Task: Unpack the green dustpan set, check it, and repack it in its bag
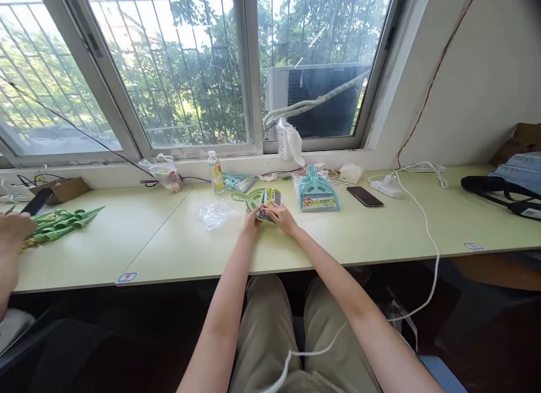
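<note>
A small green dustpan and brush set [252, 198] with a yellow printed label lies tilted just above the table, its handle toward the left. My left hand [252, 217] grips its near left edge. On the near right part rests my right hand [281, 217], fingers closed at the label; exactly what its fingertips pinch is too small to see. Right of my hands is a pile of teal dustpan and brush sets [318, 191], some in clear plastic. Crumpled clear plastic wrap [214, 214] sits to the left.
Behind stand a drink bottle [216, 173] and a packaged teal set [239, 182]. A phone [365, 196] and a power strip [385, 186] with a white cable are at right. At far left, another person's hand [16, 229] is by green stalks [63, 224].
</note>
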Motion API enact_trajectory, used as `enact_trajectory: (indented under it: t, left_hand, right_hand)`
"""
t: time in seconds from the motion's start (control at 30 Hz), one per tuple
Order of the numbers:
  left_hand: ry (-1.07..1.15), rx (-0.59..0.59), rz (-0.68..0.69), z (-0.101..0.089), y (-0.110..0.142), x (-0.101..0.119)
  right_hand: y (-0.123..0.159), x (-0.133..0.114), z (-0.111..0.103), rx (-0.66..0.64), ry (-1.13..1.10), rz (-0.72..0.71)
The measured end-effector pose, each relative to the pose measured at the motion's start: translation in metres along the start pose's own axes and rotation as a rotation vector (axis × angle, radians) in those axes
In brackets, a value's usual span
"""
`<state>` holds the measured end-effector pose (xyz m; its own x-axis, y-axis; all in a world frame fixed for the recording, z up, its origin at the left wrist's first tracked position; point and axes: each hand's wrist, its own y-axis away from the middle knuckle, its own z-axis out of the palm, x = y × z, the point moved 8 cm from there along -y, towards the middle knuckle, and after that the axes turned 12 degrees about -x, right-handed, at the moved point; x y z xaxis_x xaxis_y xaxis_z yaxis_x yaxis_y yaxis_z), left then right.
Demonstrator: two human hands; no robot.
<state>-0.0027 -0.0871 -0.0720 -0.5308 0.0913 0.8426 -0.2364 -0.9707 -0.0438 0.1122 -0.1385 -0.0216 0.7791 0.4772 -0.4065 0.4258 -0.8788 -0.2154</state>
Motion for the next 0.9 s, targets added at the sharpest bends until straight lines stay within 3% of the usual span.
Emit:
enact_trajectory:
  t: [0.07, 0.2, 0.4, 0.5, 0.57, 0.7, 0.9]
  left_hand:
    - [-0.005, -0.005, 0.052, -0.002, 0.001, 0.001]
    - [-0.017, -0.055, 0.091, 0.001, 0.001, 0.001]
    - [-0.016, -0.118, 0.091, 0.007, -0.001, 0.001]
    - [-0.043, -0.139, 0.088, 0.009, 0.000, 0.001]
    - [-0.063, -0.177, 0.078, 0.013, 0.001, 0.000]
    - [-0.088, -0.260, 0.054, 0.023, 0.003, -0.003]
    - [-0.076, -0.314, 0.046, 0.030, 0.005, -0.002]
  right_hand:
    - [-0.001, 0.006, 0.007, 0.047, -0.119, -0.062]
    - [0.004, 0.017, 0.001, 0.188, -0.302, -0.103]
    - [0.011, 0.035, -0.017, 0.445, -0.519, -0.031]
    - [0.019, 0.058, -0.025, 0.630, -0.621, 0.106]
    - [0.016, 0.076, -0.015, 0.594, -0.840, 0.226]
    - [0.003, 0.088, 0.015, 0.334, -1.272, 0.324]
    - [0.005, 0.092, 0.018, 0.337, -1.394, 0.356]
